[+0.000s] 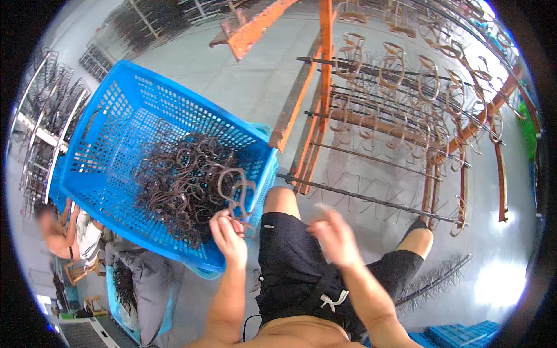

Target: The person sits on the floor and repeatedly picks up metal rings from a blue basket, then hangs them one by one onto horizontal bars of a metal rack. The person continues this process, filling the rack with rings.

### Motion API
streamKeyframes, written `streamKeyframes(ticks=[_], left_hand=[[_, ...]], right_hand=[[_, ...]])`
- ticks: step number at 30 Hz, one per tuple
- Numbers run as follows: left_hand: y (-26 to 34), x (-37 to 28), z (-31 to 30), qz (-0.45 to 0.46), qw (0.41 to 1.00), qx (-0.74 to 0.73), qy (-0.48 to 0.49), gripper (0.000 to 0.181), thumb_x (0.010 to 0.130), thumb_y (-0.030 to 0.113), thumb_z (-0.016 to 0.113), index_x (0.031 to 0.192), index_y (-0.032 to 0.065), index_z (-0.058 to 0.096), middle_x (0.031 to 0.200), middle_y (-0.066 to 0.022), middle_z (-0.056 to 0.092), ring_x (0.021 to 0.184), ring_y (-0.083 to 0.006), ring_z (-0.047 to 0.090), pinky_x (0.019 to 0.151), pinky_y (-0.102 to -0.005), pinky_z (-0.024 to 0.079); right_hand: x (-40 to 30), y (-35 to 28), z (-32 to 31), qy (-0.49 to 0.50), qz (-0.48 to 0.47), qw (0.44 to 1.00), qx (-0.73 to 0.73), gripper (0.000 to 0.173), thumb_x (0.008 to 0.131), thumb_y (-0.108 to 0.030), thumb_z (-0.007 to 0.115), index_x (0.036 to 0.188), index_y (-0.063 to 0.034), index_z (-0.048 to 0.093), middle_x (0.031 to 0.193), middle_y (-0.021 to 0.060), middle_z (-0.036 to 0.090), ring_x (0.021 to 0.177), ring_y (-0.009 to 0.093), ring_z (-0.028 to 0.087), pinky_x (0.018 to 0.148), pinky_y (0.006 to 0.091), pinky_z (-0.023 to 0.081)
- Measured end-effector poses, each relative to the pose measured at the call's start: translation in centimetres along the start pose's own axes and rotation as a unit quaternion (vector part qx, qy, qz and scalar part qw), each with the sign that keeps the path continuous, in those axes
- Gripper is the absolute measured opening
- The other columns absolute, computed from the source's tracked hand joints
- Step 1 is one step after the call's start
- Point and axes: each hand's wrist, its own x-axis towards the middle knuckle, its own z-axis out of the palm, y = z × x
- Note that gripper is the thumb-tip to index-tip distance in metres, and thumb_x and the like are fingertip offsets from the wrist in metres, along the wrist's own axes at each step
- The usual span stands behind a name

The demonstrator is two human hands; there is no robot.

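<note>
My left hand (228, 237) holds a thin brownish looped frame (238, 191) that looks like an eyeglass front, beside the rim of a blue plastic crate (174, 87). Inside the crate lies a tangled heap of similar dark, glossy frames (187, 182). Over my lap, my right hand (335, 237) is blurred with its fingers bent. Something pale shows at its fingertips, too smeared to name. Before me stands an orange-painted rack (325, 65), with looped frames (392, 65) hanging along its upper bars. Wire hooks stick out from its lowest bar (370, 198).
Another person (61, 237) sits beyond the crate at left. Near them, grey cloth (150, 287) drapes over a light-blue container (117, 304). A bar with wire bristles (435, 282) lies on the floor at right, above blue plastic crates (461, 337). Metal racks (39, 122) stand far left.
</note>
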Motion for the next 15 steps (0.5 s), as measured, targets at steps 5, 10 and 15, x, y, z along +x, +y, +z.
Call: streamKeyframes(ticks=[5,10,15], left_hand=[[0.6,-4.1,3.6,0.04,0.953,0.186,-0.234,0.02,0.09,0.013,0.046,0.093,-0.0009,0.06,0.072,-0.0047,0.058,0.058,-0.0101,0.05,0.054,-0.0232,0.041],[-0.5,-7.0,8.8,0.145,0.934,0.162,-0.282,0.025,0.093,0.015,0.041,0.1,-0.0036,0.057,0.089,-0.0125,0.06,0.078,-0.0219,0.057,0.071,-0.0312,0.045],[-1.1,-11.8,14.6,0.248,0.891,0.171,-0.34,0.027,0.091,0.01,0.045,0.11,-0.0068,0.053,0.08,-0.0149,0.051,0.07,-0.0262,0.048,0.06,-0.0353,0.039]], right_hand=[[0.5,-1.2,2.5,0.121,-0.206,0.947,-0.213,0.061,0.082,-0.019,0.061,0.131,0.0021,0.031,0.125,0.0241,0.029,0.115,0.037,0.033,0.098,0.0405,0.031],[-1.9,-2.0,-3.6,0.168,-0.126,0.949,-0.233,0.064,0.081,-0.019,0.063,0.127,0.0074,0.028,0.121,0.0261,0.033,0.112,0.038,0.035,0.096,0.04,0.032],[-5.1,-0.9,-5.5,0.286,-0.097,0.952,-0.043,0.04,0.09,-0.016,0.051,0.121,0.0047,0.038,0.09,0.0122,0.056,0.08,0.019,0.055,0.074,0.031,0.046]])
